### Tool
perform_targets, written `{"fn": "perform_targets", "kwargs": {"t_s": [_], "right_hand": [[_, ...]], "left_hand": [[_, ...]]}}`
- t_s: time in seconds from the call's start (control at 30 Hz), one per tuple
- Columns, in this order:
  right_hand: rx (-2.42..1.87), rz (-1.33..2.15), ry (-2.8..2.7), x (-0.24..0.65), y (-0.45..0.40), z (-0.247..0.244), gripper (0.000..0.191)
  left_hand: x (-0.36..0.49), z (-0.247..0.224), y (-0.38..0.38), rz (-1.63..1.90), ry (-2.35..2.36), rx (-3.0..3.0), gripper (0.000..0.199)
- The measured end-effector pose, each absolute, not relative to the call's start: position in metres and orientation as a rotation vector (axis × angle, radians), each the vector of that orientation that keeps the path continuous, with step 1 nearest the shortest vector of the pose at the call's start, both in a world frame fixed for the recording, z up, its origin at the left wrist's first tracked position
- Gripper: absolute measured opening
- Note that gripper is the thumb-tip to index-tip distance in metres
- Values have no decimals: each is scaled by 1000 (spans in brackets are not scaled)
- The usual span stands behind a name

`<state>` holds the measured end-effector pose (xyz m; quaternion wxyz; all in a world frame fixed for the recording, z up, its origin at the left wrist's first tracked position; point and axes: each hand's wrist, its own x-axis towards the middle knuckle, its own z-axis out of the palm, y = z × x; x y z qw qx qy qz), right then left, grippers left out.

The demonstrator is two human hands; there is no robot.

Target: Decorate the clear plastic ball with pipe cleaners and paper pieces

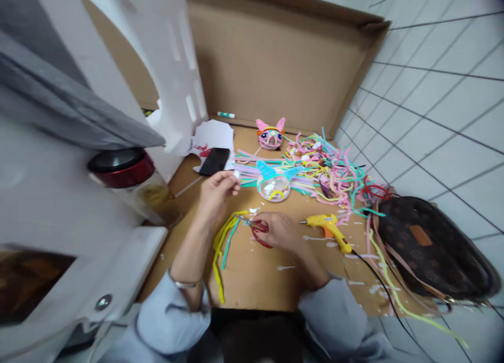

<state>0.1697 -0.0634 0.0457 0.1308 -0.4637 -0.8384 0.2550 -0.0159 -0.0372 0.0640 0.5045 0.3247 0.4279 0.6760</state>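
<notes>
**Left hand (222, 187) pinching, right hand (277, 231) gripping**

At twelve o'clock from the right hand sits the blue-eared craft piece (271, 188); at nine, yellow strips (221, 235). Right fingers close round red-handled scissors (260, 228), blades toward ten o'clock, best pointed clear of the strips. Left fingertips nip a small white bit (237, 174); a light pinch should serve.

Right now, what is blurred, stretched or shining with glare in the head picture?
Head view, left: clear jar with dark red lid, soft; head view, right: white tiled wall, stretched toward the corner; head view, centre: clear round blue-eared ornament, glare spots; head view: small white piece in the left fingers, detail washed out.
</notes>
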Motion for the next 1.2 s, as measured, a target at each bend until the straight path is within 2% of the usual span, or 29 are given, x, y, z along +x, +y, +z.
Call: {"fn": "perform_targets", "kwargs": {"t_s": [0.2, 0.43, 0.6, 0.83, 0.9, 1.1, 1.2], "right_hand": [[-1229, 739, -2533, 173, -57, 38, 31], [-1235, 871, -2613, 178, -59, 53, 35], [-1132, 802, -2755, 177, -60, 58, 28], [-1229, 732, -2788, 170, -63, 51, 24], [-1244, 807, -2770, 171, -61, 49, 23], [-1106, 1252, -2384, 180, -57, 45, 14], [-1110, 1133, -1950, 180, -55, 47, 16]], "left_hand": [[-1, 51, -32, 1529, 946, 934, 34], [-3, 53, -33, 1512, 922, 930, 21], [-1, 53, -33, 1486, 942, 937, 17], [1, 54, -38, 1341, 906, 963, 42], [1, 54, -39, 1325, 915, 968, 45], [1, 57, -43, 1303, 924, 1007, 42], [2, 58, -44, 1272, 948, 1020, 40]]}}
